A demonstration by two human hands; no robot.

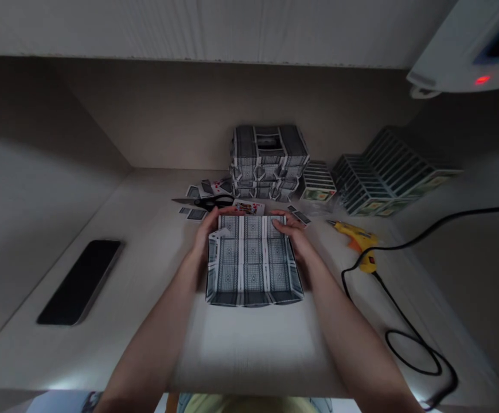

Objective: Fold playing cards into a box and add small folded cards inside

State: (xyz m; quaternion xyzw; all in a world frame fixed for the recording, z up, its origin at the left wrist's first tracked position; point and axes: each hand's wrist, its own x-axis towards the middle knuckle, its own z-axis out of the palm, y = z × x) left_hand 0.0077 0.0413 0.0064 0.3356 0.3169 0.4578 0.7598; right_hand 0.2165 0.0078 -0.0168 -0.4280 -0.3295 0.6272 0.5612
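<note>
Between my two hands is an open box made of playing cards (pixel 253 264), its patterned card backs facing up and its low side walls standing. My left hand (pixel 209 226) is closed around the far left corner, with some fingers hidden behind the wall. At the far right corner, my right hand (pixel 292 229) grips the wall, the thumb lying over the far edge. Just beyond the box lie a face card (pixel 249 207) and black-handled scissors (pixel 215 201) among loose cards (pixel 195 214).
A stack of card-built boxes (pixel 269 155) stands against the back wall. Right of it are boxed card decks (pixel 318 182) and more stacked decks (pixel 370 189). A yellow glue gun (pixel 359 241) with a looping black cord (pixel 404 321) lies right. A phone (pixel 80 281) lies left.
</note>
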